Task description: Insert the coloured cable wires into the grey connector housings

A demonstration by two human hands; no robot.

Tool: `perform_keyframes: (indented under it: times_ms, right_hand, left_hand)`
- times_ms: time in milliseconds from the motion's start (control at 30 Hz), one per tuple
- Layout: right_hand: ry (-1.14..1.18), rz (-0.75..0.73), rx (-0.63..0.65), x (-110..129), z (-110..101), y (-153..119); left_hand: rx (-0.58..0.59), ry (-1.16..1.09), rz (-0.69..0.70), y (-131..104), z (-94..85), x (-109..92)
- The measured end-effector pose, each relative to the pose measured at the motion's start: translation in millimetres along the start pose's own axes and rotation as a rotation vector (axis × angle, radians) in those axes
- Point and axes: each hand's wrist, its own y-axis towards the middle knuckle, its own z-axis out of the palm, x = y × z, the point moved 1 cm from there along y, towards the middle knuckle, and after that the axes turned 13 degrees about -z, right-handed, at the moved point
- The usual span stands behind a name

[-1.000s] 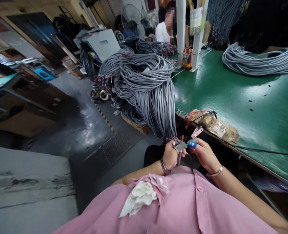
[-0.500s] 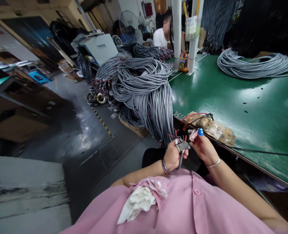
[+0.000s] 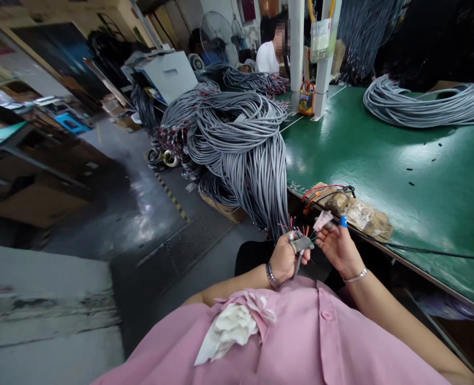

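My left hand (image 3: pixel 284 258) is closed round a grey cable (image 3: pixel 302 245), whose thin coloured wires (image 3: pixel 301 231) fan out above the fingers. Just right of those wires is my right hand (image 3: pixel 340 248), palm up, fingers partly spread, with a blue cover (image 3: pixel 343 221) on one fingertip. A pale pink piece (image 3: pixel 323 220) shows at its other fingers; whether they grip it is too small to tell. Beyond the right hand, a taped brown block (image 3: pixel 355 211) with red and black leads lies at the edge of the green table (image 3: pixel 381 160).
Big coils of grey cable (image 3: pixel 237 128) are heaped left of the table. Another coil (image 3: pixel 425 104) lies at its far right. White posts (image 3: pixel 296 48) rise from the table's far side. A person in white (image 3: pixel 266 56) sits behind. A grey surface (image 3: pixel 44 305) is at lower left.
My right hand has turned more open and moved slightly right, its fingers and blue-covered tip spreading apart. My left hand still holds the cable. The whole view has shifted slightly.
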Motion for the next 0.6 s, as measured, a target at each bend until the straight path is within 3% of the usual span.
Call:
perform_keyframes:
  times_ms: [233,467,600]
  right_hand:
    - [-0.068,-0.007,-0.053,-2,-38,-12]
    - [-0.292,-0.124,-0.124,2,-69,-28]
    - [-0.497,-0.171,-0.163,4,-84,-38]
  left_hand:
    - [-0.025,0.065,0.022,6,-13.9,12]
    - [0.013,0.442,0.06,53,-22.7,52]
    - [-0.058,0.631,0.088,72,-34.2,73]
